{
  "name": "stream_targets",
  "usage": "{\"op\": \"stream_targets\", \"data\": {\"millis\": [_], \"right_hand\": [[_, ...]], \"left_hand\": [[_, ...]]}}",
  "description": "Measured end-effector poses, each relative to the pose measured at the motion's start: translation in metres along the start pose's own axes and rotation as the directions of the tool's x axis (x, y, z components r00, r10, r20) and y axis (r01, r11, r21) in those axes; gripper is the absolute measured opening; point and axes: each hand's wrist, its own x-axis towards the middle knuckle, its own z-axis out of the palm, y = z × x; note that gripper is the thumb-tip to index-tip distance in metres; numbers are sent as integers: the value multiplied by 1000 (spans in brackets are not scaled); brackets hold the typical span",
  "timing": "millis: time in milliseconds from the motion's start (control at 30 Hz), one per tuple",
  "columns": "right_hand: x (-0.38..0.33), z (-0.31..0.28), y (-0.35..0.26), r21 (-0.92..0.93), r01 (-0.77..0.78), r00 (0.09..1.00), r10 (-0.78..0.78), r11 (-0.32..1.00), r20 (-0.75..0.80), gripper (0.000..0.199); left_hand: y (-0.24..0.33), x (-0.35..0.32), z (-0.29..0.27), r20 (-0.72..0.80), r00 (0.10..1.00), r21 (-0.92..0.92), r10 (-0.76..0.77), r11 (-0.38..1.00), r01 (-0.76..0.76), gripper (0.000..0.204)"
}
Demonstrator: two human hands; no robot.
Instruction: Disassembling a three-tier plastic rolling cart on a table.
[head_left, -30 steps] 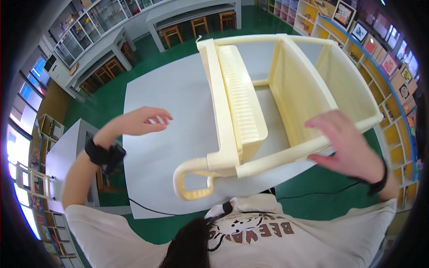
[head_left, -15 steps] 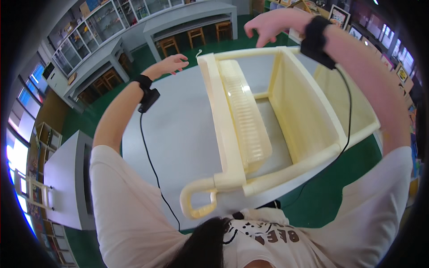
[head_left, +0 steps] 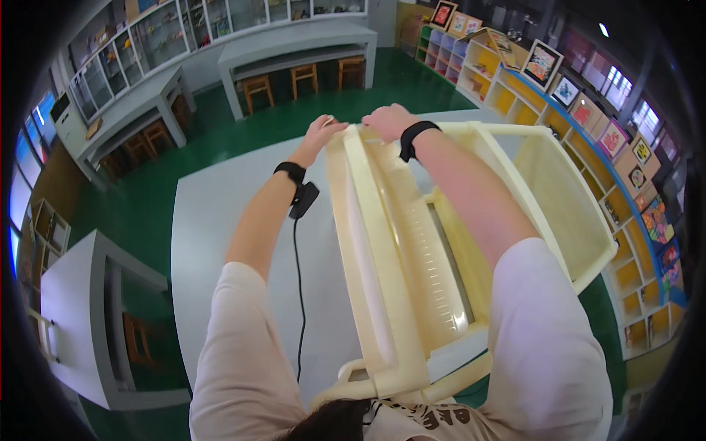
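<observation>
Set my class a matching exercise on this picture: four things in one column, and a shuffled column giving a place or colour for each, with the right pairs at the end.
Things
1. Left hand
2. Cream plastic frame
3. Wooden stools
4. Floor

Places and colours
A. Green
B. At the frame's far end, to the left of the right hand
C. Partly under a long grey table at the back
D. On the pale grey surface, below the person's forearms

Right pairs: 1-B, 2-D, 3-C, 4-A
</observation>
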Motion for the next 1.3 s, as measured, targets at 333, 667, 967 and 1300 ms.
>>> {"op": "stream_targets", "data": {"millis": [333,667,967,1300], "right_hand": [[21,16,13,144,-5,977,-26,990,212,21],[23,49,32,332,-62,986,5,941,169,23],[25,59,42,412,29,999,-44,911,27,20],[18,48,33,316,10,999,-20,949,28,24]], "left_hand": [[-29,-21,-10,34,999,-191,25,981,-19,36],[-29,-18,-3,-39,996,122,80,990,-75,31],[-32,-11,-3,-116,986,217,122,972,-94,30],[-34,-17,8,-255,940,356,229,926,-129,32]]}}
